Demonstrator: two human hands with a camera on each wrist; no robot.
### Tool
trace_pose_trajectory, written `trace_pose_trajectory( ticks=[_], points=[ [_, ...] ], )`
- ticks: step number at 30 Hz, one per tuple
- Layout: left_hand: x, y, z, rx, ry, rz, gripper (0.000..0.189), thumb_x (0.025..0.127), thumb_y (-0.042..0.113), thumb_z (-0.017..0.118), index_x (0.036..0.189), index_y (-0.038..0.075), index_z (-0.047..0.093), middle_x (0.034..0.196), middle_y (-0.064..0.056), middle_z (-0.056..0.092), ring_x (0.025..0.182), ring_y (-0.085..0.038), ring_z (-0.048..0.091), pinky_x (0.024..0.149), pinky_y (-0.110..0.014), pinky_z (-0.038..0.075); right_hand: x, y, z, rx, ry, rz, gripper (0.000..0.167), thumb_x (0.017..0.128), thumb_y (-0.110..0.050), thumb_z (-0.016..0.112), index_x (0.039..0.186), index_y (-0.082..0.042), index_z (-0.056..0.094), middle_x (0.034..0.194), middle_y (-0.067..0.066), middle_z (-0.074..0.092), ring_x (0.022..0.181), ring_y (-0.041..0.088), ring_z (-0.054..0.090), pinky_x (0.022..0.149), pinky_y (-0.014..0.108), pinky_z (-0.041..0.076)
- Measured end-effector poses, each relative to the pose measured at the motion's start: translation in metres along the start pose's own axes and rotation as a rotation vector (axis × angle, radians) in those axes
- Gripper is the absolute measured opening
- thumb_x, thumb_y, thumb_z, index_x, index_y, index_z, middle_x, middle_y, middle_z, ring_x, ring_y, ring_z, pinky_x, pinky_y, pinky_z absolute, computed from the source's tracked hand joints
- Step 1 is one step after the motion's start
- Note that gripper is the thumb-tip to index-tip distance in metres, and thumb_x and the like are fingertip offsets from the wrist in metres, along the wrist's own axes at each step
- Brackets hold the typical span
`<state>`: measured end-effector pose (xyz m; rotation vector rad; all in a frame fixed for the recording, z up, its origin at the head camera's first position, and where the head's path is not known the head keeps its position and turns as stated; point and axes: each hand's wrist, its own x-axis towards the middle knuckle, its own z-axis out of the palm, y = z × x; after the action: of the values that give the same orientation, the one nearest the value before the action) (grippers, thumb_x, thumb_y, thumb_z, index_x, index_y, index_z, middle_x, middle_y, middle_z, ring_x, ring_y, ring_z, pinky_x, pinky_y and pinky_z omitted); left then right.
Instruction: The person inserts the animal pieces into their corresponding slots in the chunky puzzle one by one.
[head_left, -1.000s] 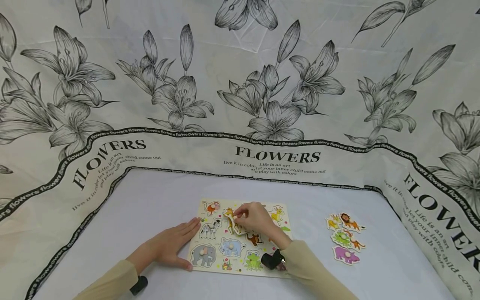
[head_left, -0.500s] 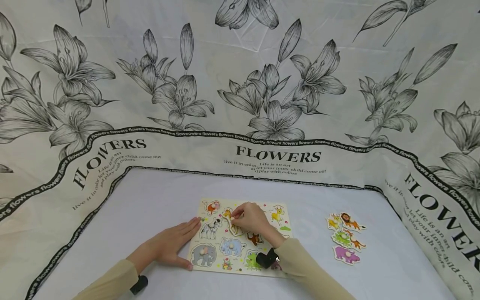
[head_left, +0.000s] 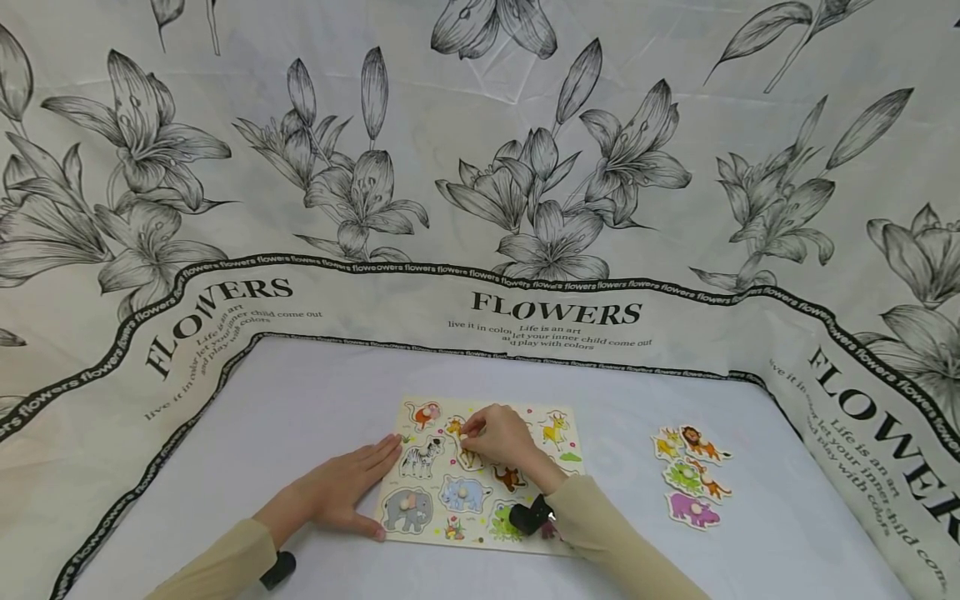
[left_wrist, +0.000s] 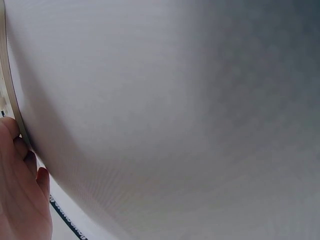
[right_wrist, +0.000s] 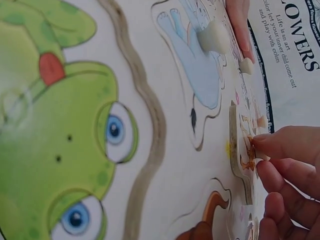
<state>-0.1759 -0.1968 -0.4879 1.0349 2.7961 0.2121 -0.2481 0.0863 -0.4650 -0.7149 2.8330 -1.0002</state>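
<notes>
My right hand (head_left: 504,437) pinches the knob of a giraffe puzzle piece (head_left: 468,458) between thumb and fingertips. The piece lies over the giraffe-shaped outline in the upper middle of the wooden animal puzzle board (head_left: 510,547), partly covered by the fingers. In the right wrist view, the thumb and fingers (right_wrist: 275,150) close around the knob, low over the board. My left hand (head_left: 341,492) rests flat beside the board, its fingertips and thumb against the left edge. The left wrist view shows the fingers (left_wrist: 42,180) along that edge.
Right of the board lie loose pieces: a lion (head_left: 705,444), a frog (head_left: 681,477), a purple hippo (head_left: 693,510), a yellow animal (head_left: 666,444) and an orange one (head_left: 711,482). An elephant (head_left: 407,510) and a blue animal (head_left: 462,494) with knobs sit in the board.
The right hand has shifted slightly left and turned the giraffe piece, which was tilted across its outline and now lines up with it. The left hand has stayed still.
</notes>
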Motion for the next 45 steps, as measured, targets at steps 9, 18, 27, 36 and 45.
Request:
trace_pose_trajectory(
  ticks=[9,18,27,36,45],
  points=[
    [0.0004,0.001,-0.0003,-0.012,-0.014,-0.012,0.113,0.073,0.078,0.054,0.152,0.004,0.022,0.161,-0.012,0.017,0.149,-0.027,0.02,0.118,-0.042,0.029,0.0023,0.002,0.0023,-0.001,0.002,0.017,0.011,0.08,-0.02,0.077,0.087,-0.012,0.076,0.074,-0.003,0.07,0.057,0.002,0.057,0.051,0.019,0.045],
    [0.0007,0.0002,0.0015,0.014,0.022,0.009,0.114,0.073,0.08,0.052,0.152,0.003,0.023,0.161,-0.013,0.018,0.148,-0.028,0.022,0.117,-0.042,0.032,0.0028,0.0015,0.0021,-0.017,0.014,0.038,0.011,0.078,-0.021,0.078,0.085,-0.013,0.076,0.073,-0.002,0.071,0.059,0.003,0.056,0.051,0.019,0.043],
    [-0.0003,0.0026,-0.0007,0.002,0.007,-0.003,0.113,0.073,0.079,0.054,0.152,0.003,0.023,0.161,-0.013,0.018,0.148,-0.028,0.022,0.117,-0.042,0.031,0.0013,0.0014,0.0023,0.015,0.01,0.032,0.01,0.08,-0.021,0.077,0.085,-0.012,0.075,0.073,-0.003,0.071,0.058,0.003,0.057,0.051,0.019,0.044],
    [0.0003,0.0013,0.0006,0.003,0.011,-0.001,0.114,0.073,0.08,0.053,0.152,0.004,0.023,0.161,-0.012,0.018,0.148,-0.027,0.022,0.117,-0.041,0.031,0.001,0.0006,0.0031,0.01,0.01,0.042,0.01,0.079,-0.021,0.078,0.085,-0.013,0.075,0.074,-0.003,0.07,0.059,0.002,0.057,0.052,0.019,0.044],
    [0.0006,0.0011,0.0002,-0.015,-0.01,-0.023,0.114,0.072,0.08,0.053,0.153,0.006,0.02,0.162,-0.009,0.015,0.149,-0.025,0.019,0.119,-0.041,0.029,0.001,0.0017,0.0023,0.01,0.005,0.028,0.011,0.078,-0.02,0.079,0.086,-0.013,0.074,0.074,-0.005,0.068,0.061,0.003,0.057,0.054,0.019,0.043]
  ],
)
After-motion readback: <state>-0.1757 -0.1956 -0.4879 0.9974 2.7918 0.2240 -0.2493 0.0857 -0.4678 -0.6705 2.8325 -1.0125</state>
